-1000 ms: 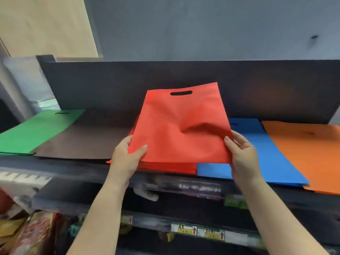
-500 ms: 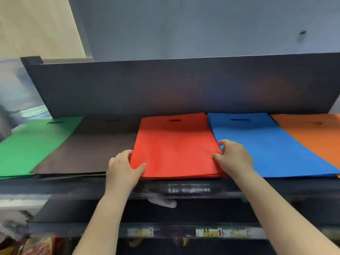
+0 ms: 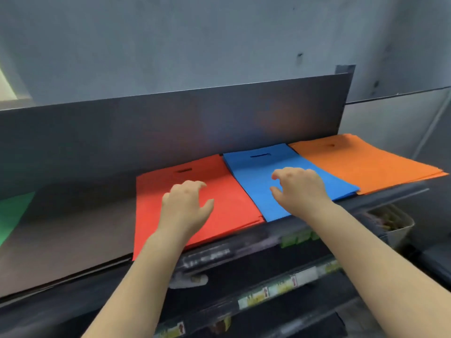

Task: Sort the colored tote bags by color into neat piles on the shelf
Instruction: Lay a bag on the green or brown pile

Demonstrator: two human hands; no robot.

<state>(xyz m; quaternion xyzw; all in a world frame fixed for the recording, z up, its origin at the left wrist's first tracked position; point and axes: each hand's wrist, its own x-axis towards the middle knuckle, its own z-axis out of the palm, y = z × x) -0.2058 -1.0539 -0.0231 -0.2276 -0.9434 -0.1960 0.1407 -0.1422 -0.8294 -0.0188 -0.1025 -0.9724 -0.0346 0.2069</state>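
Note:
Flat tote bags lie in piles side by side on the top shelf point(image 3: 244, 247). From left to right: a green pile point(image 3: 12, 213), a brown pile point(image 3: 73, 220), a red pile point(image 3: 231, 203), a blue pile point(image 3: 253, 176) and an orange pile point(image 3: 366, 162). My left hand point(image 3: 185, 206) hovers over the red pile with fingers loosely curled, holding nothing. My right hand point(image 3: 300, 189) hovers over the blue pile, fingers bent downward, also holding nothing. Whether either hand touches the bags cannot be told.
A dark back panel point(image 3: 170, 128) rises behind the piles. Below the top shelf run lower shelves with price labels point(image 3: 266, 293). A pale bin point(image 3: 393, 223) with goods sits at the lower right. A grey wall stands behind.
The red bag held up a second ago now lies flat on the red pile. Both hands have let go and shifted right, the right one from the red pile's edge to over the blue pile.

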